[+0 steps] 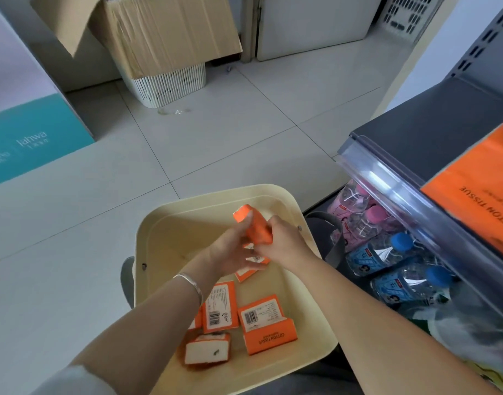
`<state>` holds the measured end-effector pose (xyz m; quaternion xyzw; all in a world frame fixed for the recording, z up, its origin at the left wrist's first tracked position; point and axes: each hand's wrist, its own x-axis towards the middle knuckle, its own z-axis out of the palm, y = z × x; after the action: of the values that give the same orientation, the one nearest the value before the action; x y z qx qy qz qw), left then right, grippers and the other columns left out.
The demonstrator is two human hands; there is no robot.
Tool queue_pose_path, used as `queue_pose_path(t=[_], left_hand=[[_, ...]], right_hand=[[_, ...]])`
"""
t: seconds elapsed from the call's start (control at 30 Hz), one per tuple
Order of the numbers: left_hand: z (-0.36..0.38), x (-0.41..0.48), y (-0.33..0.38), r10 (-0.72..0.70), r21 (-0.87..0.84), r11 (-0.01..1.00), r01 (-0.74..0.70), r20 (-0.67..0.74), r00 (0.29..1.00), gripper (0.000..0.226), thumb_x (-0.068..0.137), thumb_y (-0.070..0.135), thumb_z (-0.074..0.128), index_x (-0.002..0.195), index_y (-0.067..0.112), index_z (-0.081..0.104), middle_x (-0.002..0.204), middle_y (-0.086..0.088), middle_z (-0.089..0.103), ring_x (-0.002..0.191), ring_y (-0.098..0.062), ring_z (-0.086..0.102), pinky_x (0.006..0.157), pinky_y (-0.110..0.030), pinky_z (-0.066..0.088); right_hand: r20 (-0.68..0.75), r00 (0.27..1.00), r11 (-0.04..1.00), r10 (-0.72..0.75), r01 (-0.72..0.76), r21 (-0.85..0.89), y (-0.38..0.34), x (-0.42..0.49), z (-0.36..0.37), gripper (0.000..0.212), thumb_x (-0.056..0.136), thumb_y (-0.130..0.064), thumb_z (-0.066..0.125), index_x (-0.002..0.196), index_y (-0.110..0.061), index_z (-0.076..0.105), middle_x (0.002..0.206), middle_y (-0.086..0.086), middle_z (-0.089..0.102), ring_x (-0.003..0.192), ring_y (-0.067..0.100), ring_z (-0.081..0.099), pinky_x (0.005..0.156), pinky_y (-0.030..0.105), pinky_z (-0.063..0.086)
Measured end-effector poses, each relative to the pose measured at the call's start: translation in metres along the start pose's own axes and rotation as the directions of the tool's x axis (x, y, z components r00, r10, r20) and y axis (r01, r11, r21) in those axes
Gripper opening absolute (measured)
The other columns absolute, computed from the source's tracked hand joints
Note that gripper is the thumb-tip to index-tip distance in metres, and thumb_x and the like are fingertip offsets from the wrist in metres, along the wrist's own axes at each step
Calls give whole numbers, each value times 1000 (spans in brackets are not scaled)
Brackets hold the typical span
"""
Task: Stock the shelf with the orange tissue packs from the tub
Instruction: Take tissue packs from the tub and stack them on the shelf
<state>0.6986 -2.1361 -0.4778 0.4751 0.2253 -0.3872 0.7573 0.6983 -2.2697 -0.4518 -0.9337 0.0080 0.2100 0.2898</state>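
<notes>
Head view. Your left hand [230, 249] and right hand [284, 243] meet above the cream tub [164, 220], forearms converging from the 7 and 5 o'clock edges of the frame. Both hands close on one orange tissue pack [254, 223], which is tilted with its far end toward 11 o'clock; your left fingers wrap its near side, and your right fingers pinch its lower right edge. A silver bangle [191, 286] circles your left wrist. Loose orange tissue packs [266, 323] lie on the tub floor at 6 o'clock of your hands. The grey shelf [432, 121] stands at 3 o'clock, already bearing a large orange tissue pack [478, 192]; bottled water [398, 252] lies below it.
</notes>
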Motion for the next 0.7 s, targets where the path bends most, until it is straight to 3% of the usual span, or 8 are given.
queue_pose_path(t=[0.1,0.2,0.27,0.37,0.43,0.5,0.6,0.7], left_hand=[[-2,2,4,56,21,998,-53,-166,985,29,87,39,62,108,19,57,94,-7,59,84,-23,59,72,-39,50],[-20,4,4,76,176,984,-24,-295,953,28,85,19,66,109,18,52,86,-9,60,71,-22,58,60,-30,48],[-32,4,4,129,328,945,-18,-320,939,30,85,11,64,112,16,50,86,-9,60,69,-21,59,51,-24,50],[-51,7,2,263,687,726,36,-325,908,42,81,11,67,119,12,51,109,-11,61,95,-28,59,75,-34,51],[-59,9,-4,265,832,541,124,-309,913,46,80,15,70,121,11,50,116,-10,60,102,-27,57,81,-35,46],[-64,12,-11,223,884,439,162,-282,933,48,80,18,70,122,11,49,119,-9,59,106,-26,57,85,-34,47],[-62,17,-20,220,912,381,150,-247,944,48,81,20,70,123,11,48,120,-7,59,108,-24,56,86,-31,46],[-58,25,-32,228,931,341,128,-214,950,50,80,23,72,124,14,49,118,-4,60,108,-22,57,83,-27,43]], right_hand=[[123,990,995,-73,64,73,-1,-1,7,50,85,-23,66,131,-13,48,126,4,55,112,21,55,83,24,42],[206,976,994,-74,56,93,4,4,11,46,91,-21,59,136,-18,48,134,3,54,118,19,54,92,25,43],[243,969,999,-46,45,10,10,7,15,43,93,-23,55,135,-19,50,134,2,55,119,19,55,94,28,45],[353,936,973,-8,89,-213,21,-1,26,42,95,-23,51,136,-18,47,135,3,54,120,22,53,98,35,46],[466,885,920,-10,191,-341,30,-13,39,42,94,-22,52,135,-17,47,131,4,55,116,24,55,95,39,48],[598,801,849,16,305,-432,37,-23,52,41,90,-21,58,130,-15,50,124,5,59,108,24,59,87,36,50],[717,692,712,82,463,-528,45,-31,63,39,86,-32,67,117,-11,56,108,5,63,92,23,60,65,30,46],[742,663,557,99,581,-594,56,-30,78,32,85,-33,67,106,-11,58,102,8,61,89,24,59,54,29,34]])
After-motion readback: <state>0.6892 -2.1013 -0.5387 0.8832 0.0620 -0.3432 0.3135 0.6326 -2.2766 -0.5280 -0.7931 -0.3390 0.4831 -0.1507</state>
